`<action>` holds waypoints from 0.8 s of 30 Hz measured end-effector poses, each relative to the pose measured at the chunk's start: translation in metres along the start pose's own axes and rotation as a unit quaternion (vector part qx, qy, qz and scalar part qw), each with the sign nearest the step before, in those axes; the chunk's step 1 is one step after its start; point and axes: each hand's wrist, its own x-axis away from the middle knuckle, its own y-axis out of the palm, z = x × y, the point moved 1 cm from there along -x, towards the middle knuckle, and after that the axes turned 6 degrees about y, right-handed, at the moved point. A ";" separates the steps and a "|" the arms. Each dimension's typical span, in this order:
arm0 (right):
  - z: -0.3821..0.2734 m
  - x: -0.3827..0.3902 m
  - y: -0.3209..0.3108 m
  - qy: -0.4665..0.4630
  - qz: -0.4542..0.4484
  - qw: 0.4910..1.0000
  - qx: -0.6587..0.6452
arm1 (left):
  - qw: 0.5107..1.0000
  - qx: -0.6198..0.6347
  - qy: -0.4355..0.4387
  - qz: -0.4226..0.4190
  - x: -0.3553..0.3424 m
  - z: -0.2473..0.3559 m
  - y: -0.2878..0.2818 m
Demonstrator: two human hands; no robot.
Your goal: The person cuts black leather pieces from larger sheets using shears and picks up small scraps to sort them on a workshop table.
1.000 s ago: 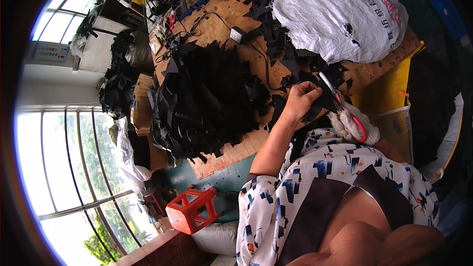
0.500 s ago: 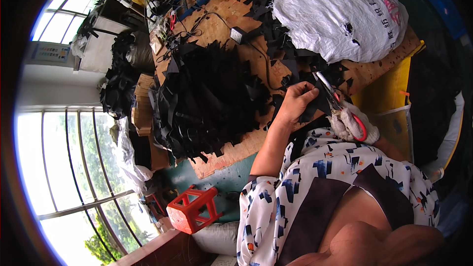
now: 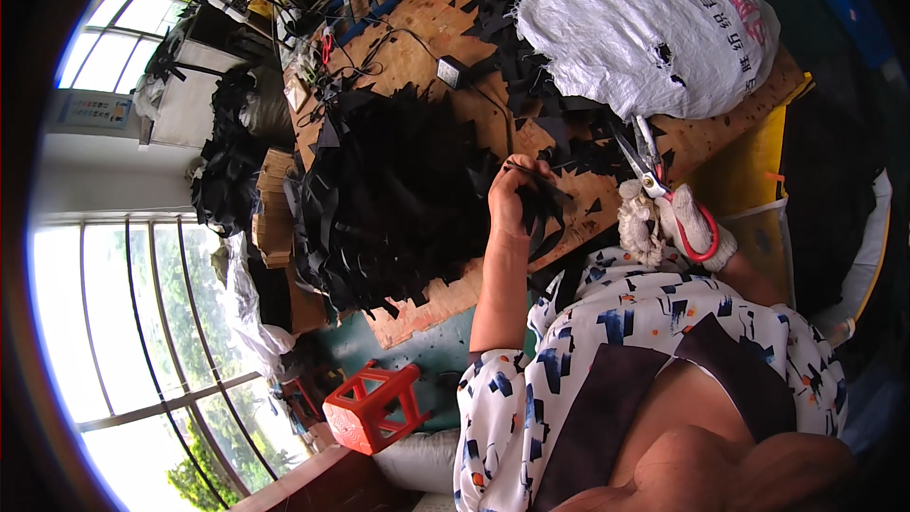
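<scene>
My left hand point(image 3: 511, 192), bare, grips black fabric pieces point(image 3: 545, 218) that dangle beside it, at the edge of a large black fabric heap point(image 3: 389, 190) on the wooden table point(image 3: 427, 322). My right hand point(image 3: 692, 228), in a knitted off-white work glove, holds red-handled scissors point(image 3: 652, 182) with the metal blades pointing up and spread apart, near the scraps along the table's right part. A large white woven sack point(image 3: 607, 9) lies above the scissors on the table, among more black scraps point(image 3: 569, 147).
A black adapter point(image 3: 453, 71) with cables and a blue crate point(image 3: 365, 5) sit farther back. A red plastic stool point(image 3: 365, 408) is on the green floor at lower left, near a barred window point(image 3: 114, 303). A yellow sheet point(image 3: 763, 152) stands right of the table.
My left hand has moved left, away from the scissors, with black fabric in it. The scissors' blades have spread and my gloved fingers have shifted on the handles.
</scene>
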 end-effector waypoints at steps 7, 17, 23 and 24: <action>-0.014 0.002 0.013 -0.011 -0.069 0.992 -0.105 | 0.874 -0.451 0.176 0.048 -0.055 -0.018 -0.006; -0.009 0.004 0.014 -0.013 -0.025 0.994 -0.107 | 0.605 -0.763 0.228 -0.004 -0.090 -0.040 0.005; -0.009 0.004 0.019 -0.016 0.005 0.994 -0.105 | 0.659 -0.730 0.180 0.003 -0.074 -0.026 0.012; -0.010 0.004 0.020 -0.019 -0.010 0.994 -0.104 | 0.676 -0.709 0.199 0.011 -0.067 -0.020 0.012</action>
